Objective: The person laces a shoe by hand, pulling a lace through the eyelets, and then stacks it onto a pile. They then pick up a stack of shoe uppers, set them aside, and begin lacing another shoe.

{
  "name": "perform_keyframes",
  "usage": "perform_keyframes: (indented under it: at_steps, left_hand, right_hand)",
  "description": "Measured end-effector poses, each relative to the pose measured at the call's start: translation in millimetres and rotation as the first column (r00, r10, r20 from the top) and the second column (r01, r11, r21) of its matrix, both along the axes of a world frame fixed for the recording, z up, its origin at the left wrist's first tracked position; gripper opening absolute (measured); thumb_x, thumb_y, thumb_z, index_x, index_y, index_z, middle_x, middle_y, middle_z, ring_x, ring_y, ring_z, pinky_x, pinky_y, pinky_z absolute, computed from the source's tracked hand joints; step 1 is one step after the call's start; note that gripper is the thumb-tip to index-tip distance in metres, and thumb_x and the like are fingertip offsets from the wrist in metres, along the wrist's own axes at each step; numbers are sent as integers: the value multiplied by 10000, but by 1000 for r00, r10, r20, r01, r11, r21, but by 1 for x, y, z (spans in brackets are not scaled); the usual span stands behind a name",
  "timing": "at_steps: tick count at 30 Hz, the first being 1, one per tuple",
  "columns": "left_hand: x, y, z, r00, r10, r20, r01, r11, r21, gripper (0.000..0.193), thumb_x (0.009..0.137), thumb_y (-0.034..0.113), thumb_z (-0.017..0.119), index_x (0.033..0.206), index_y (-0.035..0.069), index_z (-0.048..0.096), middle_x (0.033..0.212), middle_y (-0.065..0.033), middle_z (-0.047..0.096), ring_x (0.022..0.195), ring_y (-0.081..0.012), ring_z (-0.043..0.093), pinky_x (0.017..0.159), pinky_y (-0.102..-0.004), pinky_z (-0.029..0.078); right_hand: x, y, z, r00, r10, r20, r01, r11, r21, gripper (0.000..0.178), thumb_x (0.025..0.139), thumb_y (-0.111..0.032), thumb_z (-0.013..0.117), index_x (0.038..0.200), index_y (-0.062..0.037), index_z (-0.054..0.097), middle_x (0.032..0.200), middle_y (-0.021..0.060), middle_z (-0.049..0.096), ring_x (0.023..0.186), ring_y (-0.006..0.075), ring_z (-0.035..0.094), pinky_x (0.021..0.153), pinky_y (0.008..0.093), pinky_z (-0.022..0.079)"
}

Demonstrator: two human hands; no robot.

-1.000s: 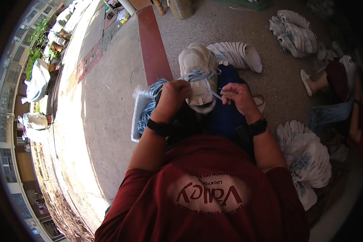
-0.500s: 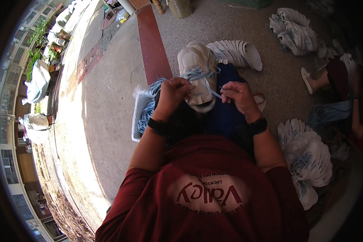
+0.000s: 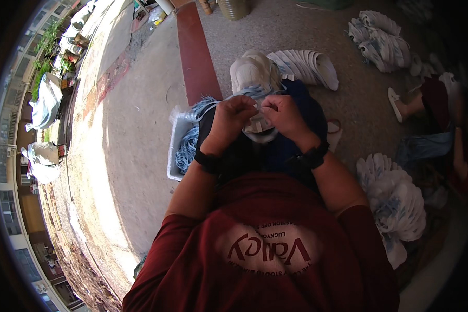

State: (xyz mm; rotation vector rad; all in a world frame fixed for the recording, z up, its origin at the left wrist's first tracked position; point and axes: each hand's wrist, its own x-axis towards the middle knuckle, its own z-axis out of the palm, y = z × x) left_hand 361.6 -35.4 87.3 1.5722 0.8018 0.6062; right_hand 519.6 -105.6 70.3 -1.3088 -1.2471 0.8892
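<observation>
A pale grey-white sneaker (image 3: 249,73) rests on my lap, over dark blue cloth, with its heel opening nearest my body. A light blue shoelace (image 3: 255,92) runs across its front. Over the tongue, my left hand (image 3: 233,117) is closed in a pinch, a pale lace tip at its fingertips. My right hand (image 3: 286,117) pinches the lace just beside it, the two sets of fingertips almost meeting. My fingers hide part of the lace and the eyelets.
A white box (image 3: 172,156) of blue laces (image 3: 188,148) stands left of my lap. Nested shoe uppers (image 3: 307,67) lie beyond the sneaker. More piles of uppers (image 3: 395,203) sit at right, near another person's leg (image 3: 412,104). A red strip (image 3: 195,52) crosses the floor.
My right hand has moved left, from beside the sneaker to over its tongue, close to my left hand. My left hand has shifted only slightly, still pinching.
</observation>
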Motion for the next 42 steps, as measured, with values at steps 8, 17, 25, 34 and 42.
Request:
perform_keyframes:
  at_steps: [8,17,25,34,42]
  left_hand:
    - [-8,4,-12,980,65,-188,-7,956,294,98,789,56,635,855,-14,655,781,-55,655,692,-109,597,624,-258,474]
    - [6,-4,10,775,327,-541,295,569,767,75,748,59,513,724,21,573,749,-159,605,722,-327,613,645,-406,487]
    - [16,4,26,694,217,-687,492,553,672,86,730,27,515,745,25,599,763,-168,611,750,-333,616,665,-419,491]
    - [9,42,4,656,9,-755,674,442,591,105,753,109,549,775,49,633,754,-155,637,710,-323,639,613,-409,511]
    - [7,28,8,778,-93,-621,564,539,625,73,730,65,547,753,52,616,781,-123,610,716,-305,627,617,-379,513]
  right_hand:
    - [2,-1,-13,994,-72,-85,75,997,30,60,755,-23,598,751,37,593,603,50,569,591,66,491,547,259,414]
    - [9,-12,-10,929,-142,-343,113,988,-103,56,805,-33,606,765,2,621,646,-41,551,587,16,440,529,191,363]
    - [14,-11,-20,958,-101,-270,84,994,-74,99,821,-28,585,724,-48,581,628,-75,490,541,0,365,482,177,297]
    - [13,-11,-20,950,-63,-307,42,996,-76,106,828,-23,568,728,-57,572,626,-82,466,543,0,359,476,178,286]
    - [12,-11,-24,950,-74,-303,53,996,-78,98,828,-26,567,736,-58,577,629,-76,474,535,2,353,478,176,286]
